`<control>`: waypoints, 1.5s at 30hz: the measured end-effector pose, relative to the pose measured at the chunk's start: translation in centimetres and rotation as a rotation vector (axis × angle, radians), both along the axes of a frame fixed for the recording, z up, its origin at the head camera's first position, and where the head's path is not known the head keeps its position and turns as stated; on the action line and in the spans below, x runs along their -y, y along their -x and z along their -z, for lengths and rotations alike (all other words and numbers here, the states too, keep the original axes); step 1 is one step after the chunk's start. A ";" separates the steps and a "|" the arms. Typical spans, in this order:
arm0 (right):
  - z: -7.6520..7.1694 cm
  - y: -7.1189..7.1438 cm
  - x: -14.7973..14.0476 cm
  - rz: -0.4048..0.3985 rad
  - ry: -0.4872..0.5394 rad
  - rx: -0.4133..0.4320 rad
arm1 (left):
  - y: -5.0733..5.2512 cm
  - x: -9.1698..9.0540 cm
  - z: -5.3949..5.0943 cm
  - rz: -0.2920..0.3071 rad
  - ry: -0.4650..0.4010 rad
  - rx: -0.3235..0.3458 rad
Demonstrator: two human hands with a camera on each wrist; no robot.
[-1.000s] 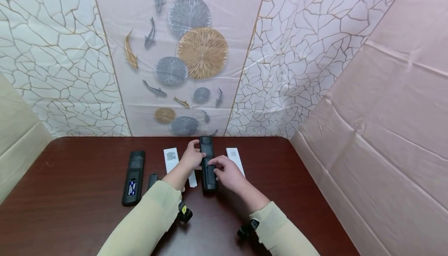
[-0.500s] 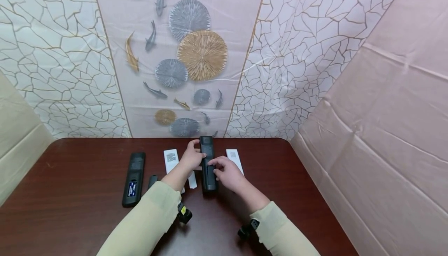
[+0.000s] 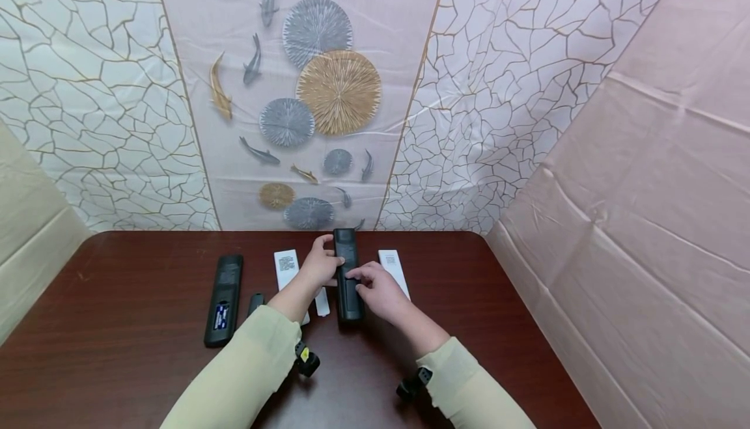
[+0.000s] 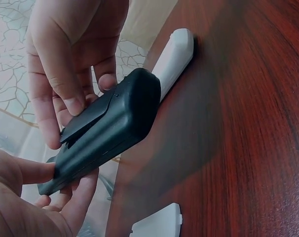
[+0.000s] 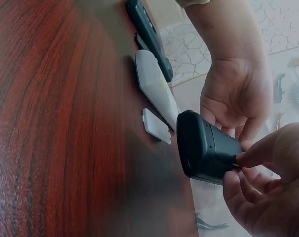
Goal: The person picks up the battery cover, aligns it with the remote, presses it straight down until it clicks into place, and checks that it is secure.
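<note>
The left hand (image 3: 319,266) grips a black remote (image 3: 344,245) by its sides, back up, above the table (image 3: 129,299) and toward the middle of its far edge. The right hand (image 3: 381,289) pinches the battery cover (image 4: 90,116), which slants partly up from the remote's back. A white remote (image 3: 392,264) lies to the right. To the left lie another white remote (image 3: 286,266) and a white cover (image 3: 322,302); nearer the left edge, a second black remote (image 3: 226,279) shows its batteries (image 3: 221,316) beside a dark cover (image 3: 255,301).
</note>
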State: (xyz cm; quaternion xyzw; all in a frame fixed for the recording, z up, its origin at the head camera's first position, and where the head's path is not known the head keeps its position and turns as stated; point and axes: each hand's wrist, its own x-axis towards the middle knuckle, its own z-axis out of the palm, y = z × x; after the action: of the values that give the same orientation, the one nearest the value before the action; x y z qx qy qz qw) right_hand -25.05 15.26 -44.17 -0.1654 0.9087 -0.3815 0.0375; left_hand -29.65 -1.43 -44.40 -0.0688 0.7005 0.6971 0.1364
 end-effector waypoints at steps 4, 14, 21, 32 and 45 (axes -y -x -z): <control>0.0 -0.1 -0.1 0.002 0.001 -0.007 | -0.1 0.0 -0.1 -0.001 -0.003 -0.004; 0.6 0.3 -0.4 0.040 0.056 -0.011 | -0.1 0.0 0.0 0.005 -0.002 -0.001; 1.3 1.2 -0.7 0.099 0.341 0.246 | -0.2 0.0 -0.1 0.018 -0.014 0.004; 0.3 1.2 -0.8 0.096 0.449 0.376 | -0.5 -0.1 -0.4 0.008 -0.003 0.000; -2.1 -0.6 -0.5 0.100 0.453 0.366 | -0.7 -0.3 -0.5 -0.004 0.002 0.003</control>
State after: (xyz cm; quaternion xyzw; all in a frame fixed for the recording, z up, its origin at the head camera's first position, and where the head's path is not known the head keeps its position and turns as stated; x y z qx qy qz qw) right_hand -24.40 15.72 -42.03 -0.0532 0.7856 -0.5995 0.1439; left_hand -28.97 -1.09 -43.93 -0.0714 0.7008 0.6966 0.1360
